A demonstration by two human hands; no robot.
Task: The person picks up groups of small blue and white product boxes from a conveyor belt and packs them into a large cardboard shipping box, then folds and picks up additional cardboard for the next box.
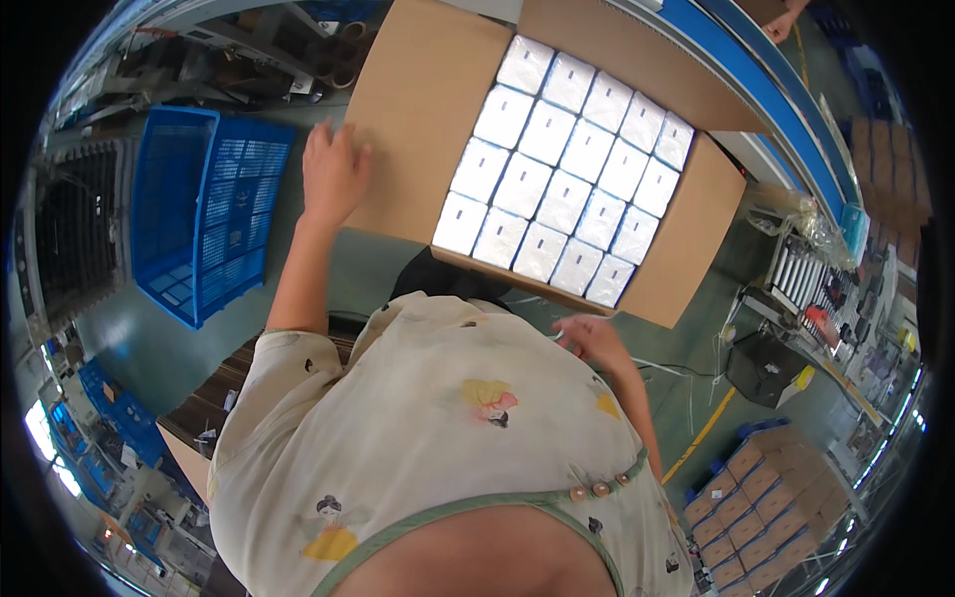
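Green floor [708, 298] shows beside an open brown cardboard box [696, 224] of white rectangular packs [564, 189]; left hand [333, 174] unclenched at its nine-o'clock flap [428, 119], right hand [597, 343], grip unclear, at six o'clock.

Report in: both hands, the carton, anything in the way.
Left hand at the left flap's edge, contact unclear. Right hand near carton's near side, grip unclear. Carton open, white packs in rows. Nothing covering them.

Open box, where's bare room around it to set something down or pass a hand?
Bare floor shows between the left forearm and the box, and between the right hand and the yellow line, though cords run there. The left flap is bare beside the left hand, but may not bear weight. Crowded: inside the box, white packs sit edge to edge.
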